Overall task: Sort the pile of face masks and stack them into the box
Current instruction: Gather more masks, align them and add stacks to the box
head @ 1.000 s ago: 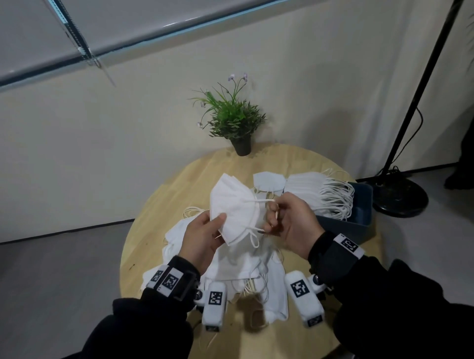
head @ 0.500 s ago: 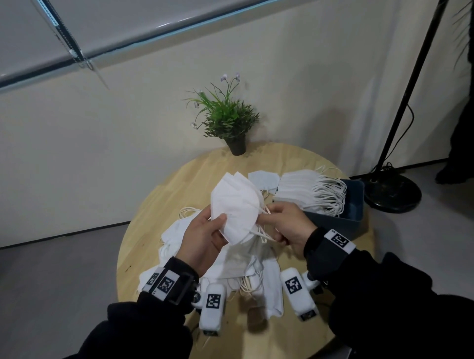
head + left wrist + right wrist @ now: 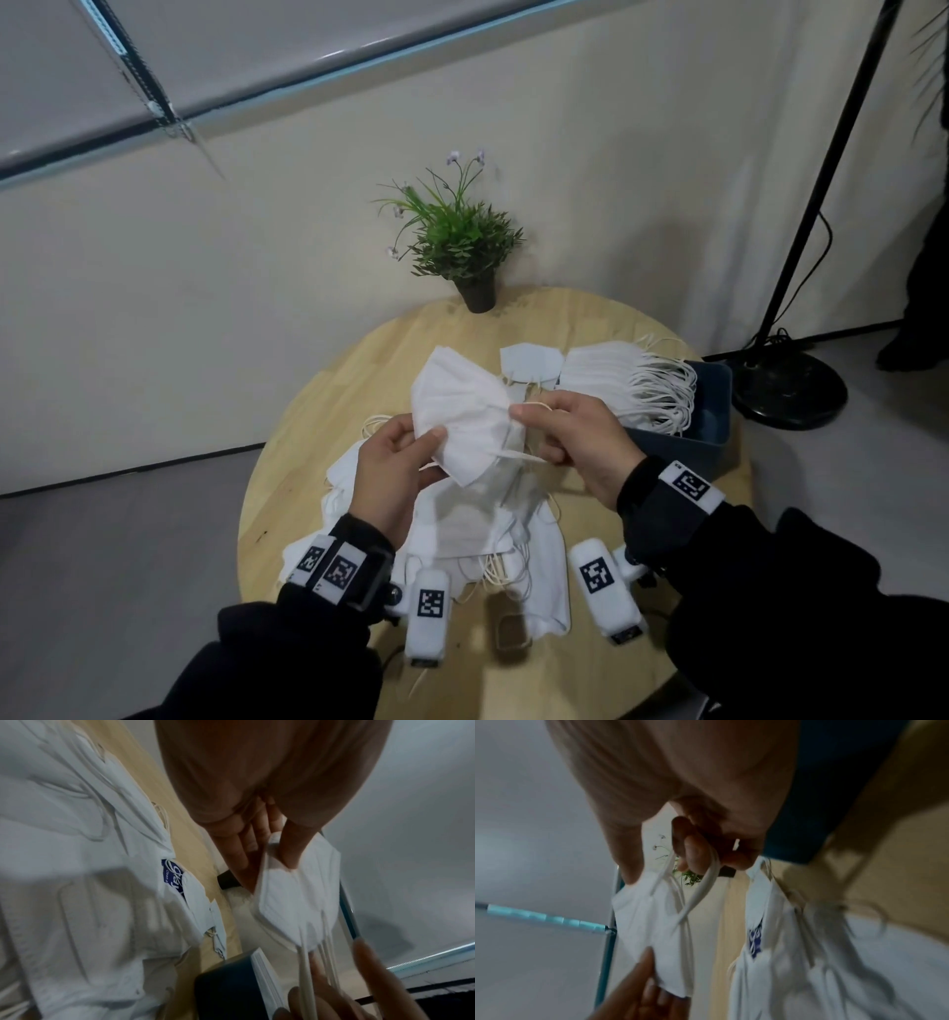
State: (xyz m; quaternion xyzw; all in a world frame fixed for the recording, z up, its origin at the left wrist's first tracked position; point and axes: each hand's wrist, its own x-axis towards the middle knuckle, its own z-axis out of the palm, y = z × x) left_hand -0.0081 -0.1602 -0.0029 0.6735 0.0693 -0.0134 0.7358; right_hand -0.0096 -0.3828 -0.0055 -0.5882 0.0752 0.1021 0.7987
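Above the table I hold a small bundle of folded white face masks [image 3: 464, 408] between both hands. My left hand [image 3: 398, 465] pinches the bundle's near left edge [image 3: 290, 890] between thumb and fingers. My right hand [image 3: 562, 429] grips its right end, with the white ear loops [image 3: 703, 882] running over the curled fingers. A loose pile of white masks [image 3: 472, 534] lies on the round wooden table [image 3: 308, 411] under my hands. A dark blue box [image 3: 711, 416] at the right holds a stack of masks [image 3: 611, 380] with loops hanging over its edge.
A small potted plant [image 3: 462, 246] stands at the table's far edge by the wall. A black floor lamp stand [image 3: 788, 390] rises from the floor right of the box. One single mask [image 3: 529, 362] lies between the plant and the box.
The held bundle has dropped a little and turned flatter. My right hand has shifted its hold from the loops alone to the bundle's right end.
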